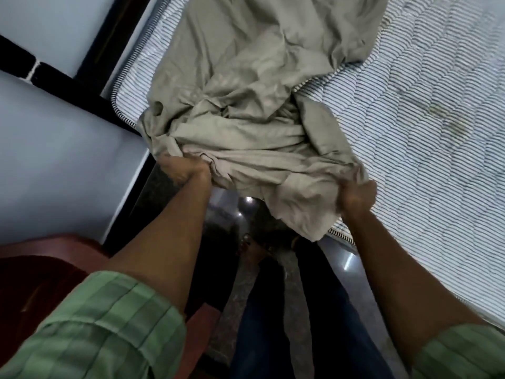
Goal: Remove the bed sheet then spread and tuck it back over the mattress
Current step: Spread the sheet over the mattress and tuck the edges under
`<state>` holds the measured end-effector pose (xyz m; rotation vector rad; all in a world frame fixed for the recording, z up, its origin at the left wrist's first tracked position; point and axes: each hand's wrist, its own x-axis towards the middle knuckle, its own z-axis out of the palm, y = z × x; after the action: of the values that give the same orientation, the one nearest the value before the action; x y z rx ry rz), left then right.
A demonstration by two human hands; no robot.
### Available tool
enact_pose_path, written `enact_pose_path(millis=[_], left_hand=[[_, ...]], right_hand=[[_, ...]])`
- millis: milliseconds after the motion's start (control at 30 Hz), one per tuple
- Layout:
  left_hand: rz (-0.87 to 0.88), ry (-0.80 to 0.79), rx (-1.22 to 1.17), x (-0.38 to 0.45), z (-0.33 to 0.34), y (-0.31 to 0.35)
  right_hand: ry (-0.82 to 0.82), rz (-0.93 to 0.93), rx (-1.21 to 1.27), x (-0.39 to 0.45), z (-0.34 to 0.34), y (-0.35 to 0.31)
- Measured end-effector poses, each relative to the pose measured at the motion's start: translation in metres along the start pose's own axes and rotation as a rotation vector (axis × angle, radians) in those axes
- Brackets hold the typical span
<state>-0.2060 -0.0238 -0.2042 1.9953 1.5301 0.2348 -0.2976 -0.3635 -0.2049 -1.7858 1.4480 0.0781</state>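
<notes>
Beige sheet [246,77], blue-striped white mattress [423,119]

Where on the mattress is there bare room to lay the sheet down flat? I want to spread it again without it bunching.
The striped mattress lies bare to the right of the crumpled sheet, out to the frame's right edge. A thin bare strip borders the wall-side edge. The near corner is crowded: the left hand and right hand grip bunched cloth there.

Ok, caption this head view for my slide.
Both hands, left hand and right hand, grip the bunched beige sheet over the striped mattress.
</notes>
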Motion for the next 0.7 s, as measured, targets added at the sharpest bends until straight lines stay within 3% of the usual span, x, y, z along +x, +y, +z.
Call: enact_pose_path(millis=[33,100,167,267,333,367,567,633,700], left_hand=[[0.158,0.235,0.170,-0.014,0.001,0.002],[0.436,0.213,0.310,-0.055,-0.003,0.010],[0.793,-0.103,0.458,-0.099,-0.004,-0.003],[1.114,-0.594,0.585,-0.134,0.007,-0.012],[0.999,-0.915,0.571,-0.139,0.026,-0.020],[0.919,-1.003,0.566,-0.141,0.033,-0.024],[0.725,-0.994,0.748,-0.156,0.043,0.008],[0.867,-0.852,0.805,-0.165,0.039,0.029],[1.113,-0.657,0.697,-0.174,0.038,0.044]], right_hand=[[0.056,-0.042,-0.164,-0.006,0.004,0.001],[0.157,-0.178,-0.304,-0.016,0.018,-0.001],[0.112,-0.311,-0.289,-0.027,0.030,-0.008],[-0.100,-0.373,-0.252,-0.031,0.045,-0.016],[-0.206,-0.447,-0.208,-0.028,0.044,-0.022],[-0.228,-0.482,-0.220,-0.025,0.037,-0.026],[0.155,-0.255,-0.281,0.043,-0.033,-0.021],[0.153,-0.307,-0.481,0.050,-0.033,-0.016],[0.100,-0.465,-0.557,0.046,-0.023,-0.018]])
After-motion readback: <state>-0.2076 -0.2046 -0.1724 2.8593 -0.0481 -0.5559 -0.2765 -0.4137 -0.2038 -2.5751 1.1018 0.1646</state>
